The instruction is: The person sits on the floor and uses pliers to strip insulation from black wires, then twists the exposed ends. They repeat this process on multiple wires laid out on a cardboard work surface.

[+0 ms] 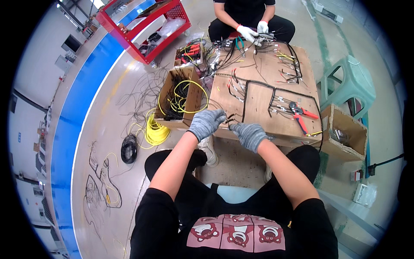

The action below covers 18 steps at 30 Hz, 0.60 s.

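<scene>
My left hand (208,124), in a grey knit glove, is closed with its fingertips pinched on thin black wires (230,117) at the near left edge of the wooden worktop (258,122). Close beside it on the right, my right hand (250,137), gloved alike, pinches the other end of the short dark wire pieces. The exact grip is small and partly hidden by the fingers. Just beyond lies a black sleeved wire harness (258,83) with branches and white tags. To its right rest a crimping tool (297,108) and another red-handled tool (300,124).
A co-worker's white-gloved hands (250,35) handle wires at the far edge, near green-handled pliers (239,43). Left stand a cardboard box (196,97) of wires, a yellow coil (156,133), a black coil (128,149) and a red cart (144,48). Right are a green stool (352,82) and another box (359,140).
</scene>
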Each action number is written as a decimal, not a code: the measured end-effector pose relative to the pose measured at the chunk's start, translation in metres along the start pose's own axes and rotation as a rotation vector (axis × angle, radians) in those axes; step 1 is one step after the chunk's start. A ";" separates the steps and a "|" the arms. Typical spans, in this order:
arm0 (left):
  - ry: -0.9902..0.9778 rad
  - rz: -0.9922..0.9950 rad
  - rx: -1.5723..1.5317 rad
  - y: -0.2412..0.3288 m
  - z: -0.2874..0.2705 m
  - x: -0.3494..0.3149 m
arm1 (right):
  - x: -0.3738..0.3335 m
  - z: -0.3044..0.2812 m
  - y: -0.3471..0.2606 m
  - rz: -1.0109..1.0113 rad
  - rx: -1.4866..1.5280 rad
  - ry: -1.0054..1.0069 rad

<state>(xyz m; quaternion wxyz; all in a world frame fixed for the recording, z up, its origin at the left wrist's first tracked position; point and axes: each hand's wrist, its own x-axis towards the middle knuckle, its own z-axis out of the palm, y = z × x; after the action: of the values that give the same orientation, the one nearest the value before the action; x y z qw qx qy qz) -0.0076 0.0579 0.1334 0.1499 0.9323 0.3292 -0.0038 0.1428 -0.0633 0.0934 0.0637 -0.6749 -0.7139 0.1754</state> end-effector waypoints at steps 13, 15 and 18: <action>-0.066 0.145 0.074 0.034 0.009 -0.036 | 0.003 0.008 -0.004 0.105 -0.039 -0.055; -0.044 0.109 0.053 0.019 -0.008 -0.016 | 0.004 0.005 -0.005 0.060 -0.068 -0.050; 0.043 -0.028 -0.047 -0.013 0.000 0.003 | 0.000 0.003 -0.009 0.035 0.073 0.012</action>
<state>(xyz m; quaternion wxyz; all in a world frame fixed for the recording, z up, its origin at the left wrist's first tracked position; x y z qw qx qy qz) -0.0134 0.0691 0.1296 0.1646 0.9238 0.3451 0.0216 0.1330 -0.0642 0.0942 0.0896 -0.6855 -0.6948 0.1983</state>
